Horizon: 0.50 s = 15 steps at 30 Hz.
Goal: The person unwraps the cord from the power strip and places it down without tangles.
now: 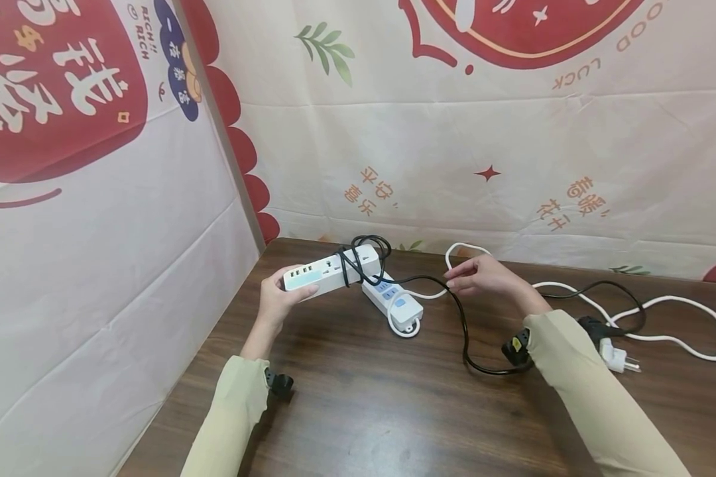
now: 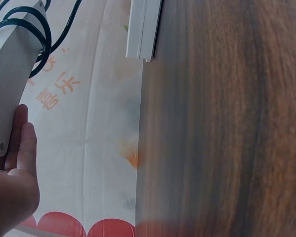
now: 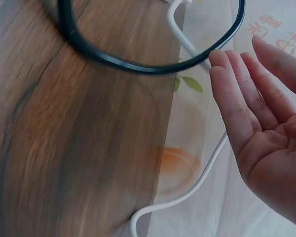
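Observation:
My left hand [image 1: 274,298] grips the near end of a white power strip [image 1: 325,281], raised and tilted above the table. Several loops of black cord [image 1: 353,265] wind around the strip's far end. In the left wrist view my fingers [image 2: 27,153] lie against its side. A second white power strip [image 1: 388,301] with blue sockets rests on the table below, a white cord [image 1: 432,296] running from it. My right hand [image 1: 483,277] is beside a slack stretch of the black cord [image 3: 143,68]; its fingers extend with the thumb apart, fingertips at the cord.
On the wooden table [image 1: 358,411], a white plug [image 1: 614,358] and a black plug [image 1: 593,326] lie by my right forearm. White cord [image 1: 686,299] loops toward the right edge. A printed cloth [image 1: 441,146] hangs behind the table, another [image 1: 113,278] along the left.

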Available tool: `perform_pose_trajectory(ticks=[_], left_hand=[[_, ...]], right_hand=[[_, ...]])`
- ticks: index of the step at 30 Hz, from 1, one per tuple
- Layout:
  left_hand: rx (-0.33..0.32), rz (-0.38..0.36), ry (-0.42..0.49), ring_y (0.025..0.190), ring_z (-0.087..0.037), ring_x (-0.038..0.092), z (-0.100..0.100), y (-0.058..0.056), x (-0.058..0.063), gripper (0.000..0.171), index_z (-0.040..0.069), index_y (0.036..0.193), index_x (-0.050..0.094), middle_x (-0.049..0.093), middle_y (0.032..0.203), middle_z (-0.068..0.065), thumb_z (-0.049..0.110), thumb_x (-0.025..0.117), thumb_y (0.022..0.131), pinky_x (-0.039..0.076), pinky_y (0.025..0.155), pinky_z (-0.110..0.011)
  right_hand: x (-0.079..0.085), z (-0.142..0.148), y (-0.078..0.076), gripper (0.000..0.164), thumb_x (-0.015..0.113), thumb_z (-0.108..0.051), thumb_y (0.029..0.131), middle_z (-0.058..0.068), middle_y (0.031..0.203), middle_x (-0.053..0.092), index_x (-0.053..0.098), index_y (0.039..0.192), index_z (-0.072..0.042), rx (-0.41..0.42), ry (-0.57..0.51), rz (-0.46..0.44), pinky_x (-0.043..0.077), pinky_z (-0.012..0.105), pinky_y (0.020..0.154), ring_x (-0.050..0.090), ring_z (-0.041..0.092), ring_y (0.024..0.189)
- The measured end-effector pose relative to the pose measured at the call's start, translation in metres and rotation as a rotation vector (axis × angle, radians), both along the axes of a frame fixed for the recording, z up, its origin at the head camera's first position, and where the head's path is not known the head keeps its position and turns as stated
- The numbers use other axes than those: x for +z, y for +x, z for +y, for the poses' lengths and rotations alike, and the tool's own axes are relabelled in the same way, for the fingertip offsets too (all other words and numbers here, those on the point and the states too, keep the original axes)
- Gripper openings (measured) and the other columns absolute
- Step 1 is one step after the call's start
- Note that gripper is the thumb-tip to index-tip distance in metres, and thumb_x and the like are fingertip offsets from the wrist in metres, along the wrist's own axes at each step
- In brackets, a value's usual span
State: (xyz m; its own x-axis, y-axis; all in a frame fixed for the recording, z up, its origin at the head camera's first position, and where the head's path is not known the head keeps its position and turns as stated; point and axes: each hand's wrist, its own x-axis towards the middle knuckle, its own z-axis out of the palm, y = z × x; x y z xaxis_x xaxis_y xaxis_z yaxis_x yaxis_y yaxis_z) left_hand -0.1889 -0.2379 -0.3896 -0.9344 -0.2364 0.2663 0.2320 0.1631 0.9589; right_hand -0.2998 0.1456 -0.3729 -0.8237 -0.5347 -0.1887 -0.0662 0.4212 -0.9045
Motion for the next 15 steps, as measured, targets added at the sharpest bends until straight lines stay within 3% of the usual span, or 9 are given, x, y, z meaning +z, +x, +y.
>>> perform_pose_trajectory(ticks=[9, 15], left_hand=[[0.004, -0.029, 0.001, 0.080, -0.010, 0.059, -0.002, 0.001, 0.002, 0.043, -0.004, 0.107, 0.061, 0.064, 0.098, -0.014, 0.000, 0.076, 0.068, 0.047, 0.069, -0.022], [-0.008, -0.047, 0.004, 0.079, -0.007, 0.058, -0.002, 0.006, 0.009, 0.043, -0.007, 0.109, 0.059, 0.063, 0.100, -0.016, -0.002, 0.075, 0.069, 0.047, 0.068, -0.022]], right_hand=[[0.005, -0.022, -0.004, 0.041, 0.068, -0.012, 0.081, 0.009, 0.096, 0.068, 0.057, 0.112, 0.012, 0.016, 0.034, 0.073, 0.049, 0.041, 0.080, 0.065, 0.012, 0.081], [0.007, -0.032, -0.008, 0.040, 0.066, -0.013, 0.083, 0.011, 0.090, 0.069, 0.057, 0.113, 0.010, 0.020, 0.049, 0.066, 0.050, 0.039, 0.078, 0.065, 0.014, 0.082]])
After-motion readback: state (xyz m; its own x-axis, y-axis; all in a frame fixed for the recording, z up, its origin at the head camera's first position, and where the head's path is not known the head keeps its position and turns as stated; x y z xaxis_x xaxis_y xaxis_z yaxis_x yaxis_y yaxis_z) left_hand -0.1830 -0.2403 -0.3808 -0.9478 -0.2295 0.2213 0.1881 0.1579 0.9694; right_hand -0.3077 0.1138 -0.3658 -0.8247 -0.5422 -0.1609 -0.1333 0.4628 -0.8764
